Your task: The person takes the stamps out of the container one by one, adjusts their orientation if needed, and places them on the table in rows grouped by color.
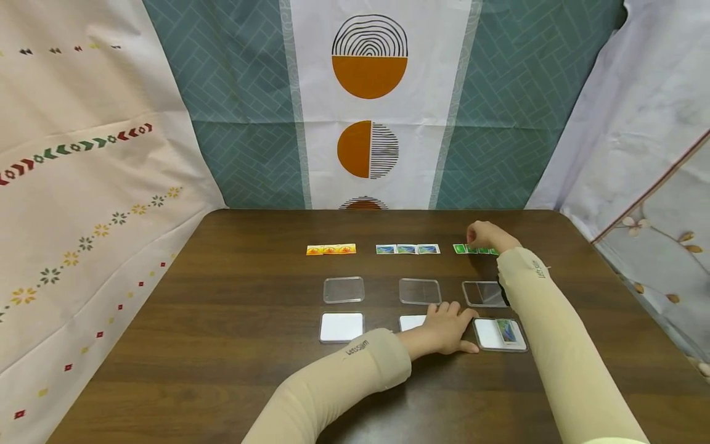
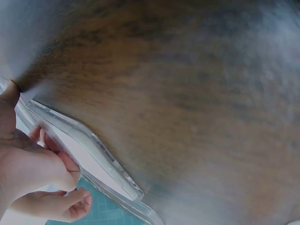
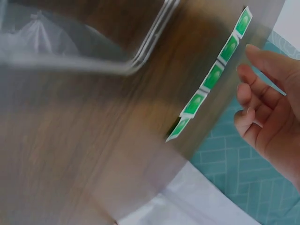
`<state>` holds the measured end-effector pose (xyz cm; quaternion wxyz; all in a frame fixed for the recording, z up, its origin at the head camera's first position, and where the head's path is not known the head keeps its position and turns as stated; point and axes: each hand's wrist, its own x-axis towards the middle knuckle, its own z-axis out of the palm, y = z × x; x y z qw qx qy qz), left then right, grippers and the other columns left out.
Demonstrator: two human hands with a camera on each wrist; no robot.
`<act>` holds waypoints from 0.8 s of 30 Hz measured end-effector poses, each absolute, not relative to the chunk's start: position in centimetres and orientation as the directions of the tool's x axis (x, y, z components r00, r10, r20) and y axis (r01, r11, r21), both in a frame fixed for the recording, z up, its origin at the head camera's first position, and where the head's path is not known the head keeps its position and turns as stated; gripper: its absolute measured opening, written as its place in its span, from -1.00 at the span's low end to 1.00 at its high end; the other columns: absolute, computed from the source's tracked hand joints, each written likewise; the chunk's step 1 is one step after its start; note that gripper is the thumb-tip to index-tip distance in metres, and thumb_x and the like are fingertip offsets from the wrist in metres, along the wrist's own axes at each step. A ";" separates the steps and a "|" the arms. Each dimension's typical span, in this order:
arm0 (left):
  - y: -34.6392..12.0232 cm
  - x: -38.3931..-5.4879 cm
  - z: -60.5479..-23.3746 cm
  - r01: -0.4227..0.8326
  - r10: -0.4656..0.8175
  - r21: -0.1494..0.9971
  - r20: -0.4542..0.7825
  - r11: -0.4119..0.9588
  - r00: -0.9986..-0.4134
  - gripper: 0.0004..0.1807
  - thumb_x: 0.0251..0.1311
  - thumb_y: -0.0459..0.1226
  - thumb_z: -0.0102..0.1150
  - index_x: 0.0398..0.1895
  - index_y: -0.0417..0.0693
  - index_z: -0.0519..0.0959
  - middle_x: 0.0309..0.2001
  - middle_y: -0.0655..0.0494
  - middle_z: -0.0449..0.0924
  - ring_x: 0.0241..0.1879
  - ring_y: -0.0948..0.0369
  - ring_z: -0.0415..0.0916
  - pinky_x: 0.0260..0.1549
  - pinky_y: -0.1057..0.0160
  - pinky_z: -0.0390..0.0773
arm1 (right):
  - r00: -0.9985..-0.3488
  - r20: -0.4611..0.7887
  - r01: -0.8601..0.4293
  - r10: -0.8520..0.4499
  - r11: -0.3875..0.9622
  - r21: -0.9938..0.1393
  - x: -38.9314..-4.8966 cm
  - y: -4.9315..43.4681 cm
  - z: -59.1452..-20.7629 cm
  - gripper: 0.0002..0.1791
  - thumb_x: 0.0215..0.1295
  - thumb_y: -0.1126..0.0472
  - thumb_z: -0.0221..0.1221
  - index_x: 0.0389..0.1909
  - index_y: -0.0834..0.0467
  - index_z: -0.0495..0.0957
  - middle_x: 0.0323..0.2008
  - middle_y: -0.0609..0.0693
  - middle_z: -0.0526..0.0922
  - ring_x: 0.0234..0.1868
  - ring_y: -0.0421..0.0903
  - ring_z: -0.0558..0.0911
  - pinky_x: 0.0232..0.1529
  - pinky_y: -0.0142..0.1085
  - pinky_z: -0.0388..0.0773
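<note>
My right hand (image 1: pixel 489 236) hovers over a row of small green stamps (image 3: pixel 214 76). Its fingers are loosely bent, and in the right wrist view nothing shows between thumb and fingertips. My left hand (image 1: pixel 444 330) spreads over the middle white-lined case (image 1: pixel 412 322), hiding part of it. Its thumb and index fingertip reach the left edge of the right white-lined case (image 1: pixel 488 333). On that right case's white lining lies a blue-green stamp (image 1: pixel 506 331). Behind it a clear lid (image 1: pixel 484 294) is partly covered by the right sleeve.
Farther left stand another white-lined case (image 1: pixel 341 327) and two clear lids, one left (image 1: pixel 344 290) and one middle (image 1: pixel 420 291). Blue stamps (image 1: pixel 407 249) and orange stamps (image 1: pixel 331 249) lie in rows toward the back of the brown table (image 1: pixel 222 308). Cloth hangs behind and at both sides.
</note>
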<state>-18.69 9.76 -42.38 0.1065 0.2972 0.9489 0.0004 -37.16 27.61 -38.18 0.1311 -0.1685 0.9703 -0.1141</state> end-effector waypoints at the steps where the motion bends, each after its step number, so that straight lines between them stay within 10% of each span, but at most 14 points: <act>1: 9.8 -18.7 -42.3 0.564 0.563 0.062 -0.206 0.824 -0.800 -0.28 0.06 0.33 -0.02 0.32 0.49 0.16 0.11 0.34 0.31 0.10 0.33 0.25 -0.03 0.30 0.21 | -0.906 -0.208 -0.309 -0.368 0.913 -0.267 -37.0 27.8 -38.2 -0.95 0.11 0.39 0.16 -0.45 0.31 0.49 -0.43 0.13 0.53 -0.37 0.01 0.47 -0.29 -0.15 0.42; 24: 9.4 -18.8 -42.2 0.591 0.602 0.121 -0.203 0.798 -0.772 -0.29 0.11 0.31 -0.03 0.34 0.43 0.15 0.14 0.28 0.31 0.12 0.29 0.26 -0.04 0.28 0.22 | -0.860 -0.122 -0.429 -0.495 0.832 -0.350 -30.6 31.7 -36.3 -0.93 0.18 0.37 0.18 -0.44 0.23 0.48 -0.55 -0.01 0.49 -0.51 -0.17 0.40 -0.42 -0.29 0.35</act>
